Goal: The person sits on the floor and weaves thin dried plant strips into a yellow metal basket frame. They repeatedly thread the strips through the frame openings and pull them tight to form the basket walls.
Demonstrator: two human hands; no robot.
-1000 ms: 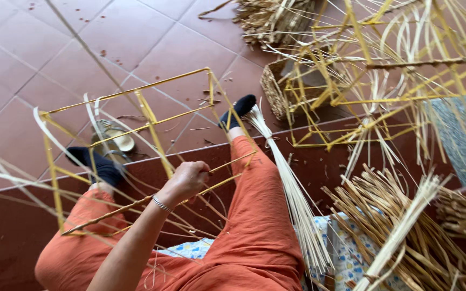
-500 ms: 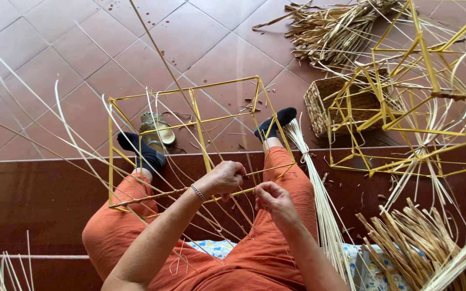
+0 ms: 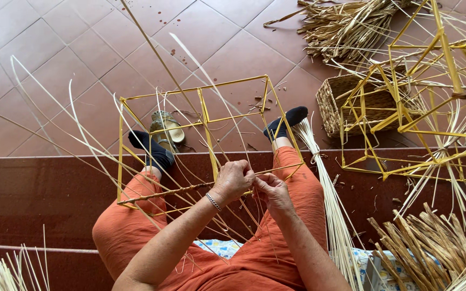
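A yellow wire frame (image 3: pixel 206 116) shaped like a box rests across my knees, with long pale cane strips (image 3: pixel 82 134) fanning out of it to the left and upward. My left hand (image 3: pixel 234 179) is closed on the frame's near bar, where cane is wrapped along it. My right hand (image 3: pixel 272 191) sits right beside it, pinching thin cane strands at the same bar. I wear orange trousers (image 3: pixel 254 258) and dark socks.
A bundle of pale cane (image 3: pixel 333 210) lies at my right leg. A woven basket (image 3: pixel 354 105) and more yellow wire frames (image 3: pixel 432 91) stand to the right. Straw piles (image 3: pixel 351 27) lie at the top and bottom right. A sandal (image 3: pixel 167 126) lies on the tiled floor.
My right hand came into view and joined the left at the frame's near bar. The view shifted so the frame now sits in the middle.
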